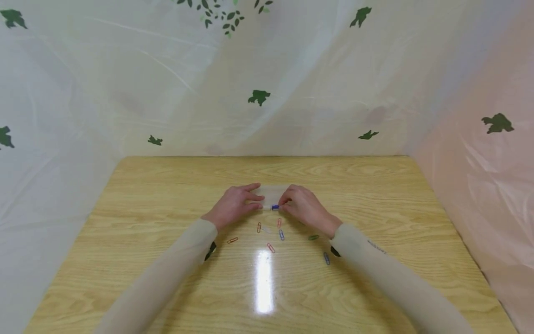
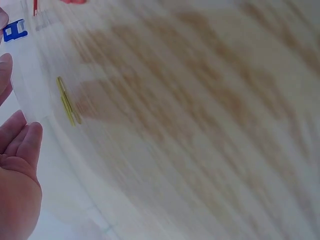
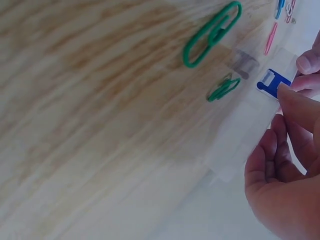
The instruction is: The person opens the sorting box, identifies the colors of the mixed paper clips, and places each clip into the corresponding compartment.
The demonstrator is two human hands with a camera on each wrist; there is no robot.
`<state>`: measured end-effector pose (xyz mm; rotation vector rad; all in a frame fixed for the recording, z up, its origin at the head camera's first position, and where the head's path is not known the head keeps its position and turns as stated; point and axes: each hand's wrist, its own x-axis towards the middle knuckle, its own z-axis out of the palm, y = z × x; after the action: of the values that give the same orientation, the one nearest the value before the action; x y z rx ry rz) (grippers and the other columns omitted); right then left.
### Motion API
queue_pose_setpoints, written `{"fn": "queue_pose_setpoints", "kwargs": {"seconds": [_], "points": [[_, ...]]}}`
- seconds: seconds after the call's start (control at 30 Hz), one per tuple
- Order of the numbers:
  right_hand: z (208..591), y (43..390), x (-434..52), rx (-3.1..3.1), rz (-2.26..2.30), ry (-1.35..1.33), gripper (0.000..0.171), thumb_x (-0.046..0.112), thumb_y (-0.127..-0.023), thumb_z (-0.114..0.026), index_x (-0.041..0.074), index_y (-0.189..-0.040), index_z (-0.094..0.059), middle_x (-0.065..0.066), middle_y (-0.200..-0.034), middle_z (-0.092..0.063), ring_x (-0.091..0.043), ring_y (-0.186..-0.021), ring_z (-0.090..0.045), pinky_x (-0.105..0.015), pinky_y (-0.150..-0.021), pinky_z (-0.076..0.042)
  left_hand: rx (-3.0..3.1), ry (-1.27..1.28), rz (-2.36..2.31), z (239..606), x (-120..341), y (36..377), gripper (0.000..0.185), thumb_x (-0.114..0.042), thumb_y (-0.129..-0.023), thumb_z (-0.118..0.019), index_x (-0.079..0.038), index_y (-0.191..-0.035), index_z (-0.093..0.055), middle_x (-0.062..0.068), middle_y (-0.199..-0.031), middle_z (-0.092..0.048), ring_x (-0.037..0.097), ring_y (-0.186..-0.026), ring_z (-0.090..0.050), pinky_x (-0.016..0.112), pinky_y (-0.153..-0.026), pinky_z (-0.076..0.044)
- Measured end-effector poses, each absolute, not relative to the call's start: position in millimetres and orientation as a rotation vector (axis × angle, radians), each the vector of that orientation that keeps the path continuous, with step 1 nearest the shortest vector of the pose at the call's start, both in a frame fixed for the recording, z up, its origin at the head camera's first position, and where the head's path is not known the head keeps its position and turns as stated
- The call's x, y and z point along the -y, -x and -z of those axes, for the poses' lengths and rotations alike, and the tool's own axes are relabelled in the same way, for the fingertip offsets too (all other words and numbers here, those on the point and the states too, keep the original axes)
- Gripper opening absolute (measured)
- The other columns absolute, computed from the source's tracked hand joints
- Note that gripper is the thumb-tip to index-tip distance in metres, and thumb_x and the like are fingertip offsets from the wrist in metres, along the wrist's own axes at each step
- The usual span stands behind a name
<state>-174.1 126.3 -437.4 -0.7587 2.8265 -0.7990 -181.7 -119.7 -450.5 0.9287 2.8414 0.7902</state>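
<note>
A clear zip bag (image 1: 273, 191) lies flat at the middle of the wooden table (image 1: 375, 185), with a blue slider (image 1: 275, 207) on its near edge. My right hand (image 1: 302, 204) pinches the slider (image 3: 272, 82) between thumb and fingertips (image 3: 300, 97). My left hand (image 1: 238, 202) holds the bag's edge just left of the slider (image 2: 15, 30), with its other fingers (image 2: 22, 140) lying over the plastic. Through the bag (image 2: 45, 90) a yellow paper clip (image 2: 67, 102) shows, and a small green clip (image 3: 223, 87) shows under the plastic (image 3: 245, 130).
Several coloured paper clips lie loose near my wrists: an orange one (image 1: 232, 240), a red one (image 1: 271, 248), a blue one (image 1: 281, 234), a green one (image 1: 313, 237) (image 3: 212, 34) and another blue one (image 1: 327, 258). Plastic sheeting with leaf prints (image 1: 258, 97) walls the table on three sides.
</note>
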Motion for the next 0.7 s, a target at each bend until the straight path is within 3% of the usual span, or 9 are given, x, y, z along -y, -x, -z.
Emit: {"fn": "queue_pose_setpoints", "kwargs": {"seconds": [0.7], "points": [[437.4, 184.4, -130.3, -2.718, 0.867, 0.774, 0.004, 0.009, -0.092, -0.078, 0.01, -0.096, -0.076, 0.001, -0.099, -0.07, -0.019, -0.097, -0.065, -0.04, -0.09, -0.055, -2.855, -1.046, -0.661, 446.1, 122.4, 183.8, 0.03, -0.027, -0.099, -0.072, -0.011, -0.124, -0.075, 0.017, -0.151, -0.055, 0.033, -0.132, -0.058, 0.045, -0.113, -0.045]]}}
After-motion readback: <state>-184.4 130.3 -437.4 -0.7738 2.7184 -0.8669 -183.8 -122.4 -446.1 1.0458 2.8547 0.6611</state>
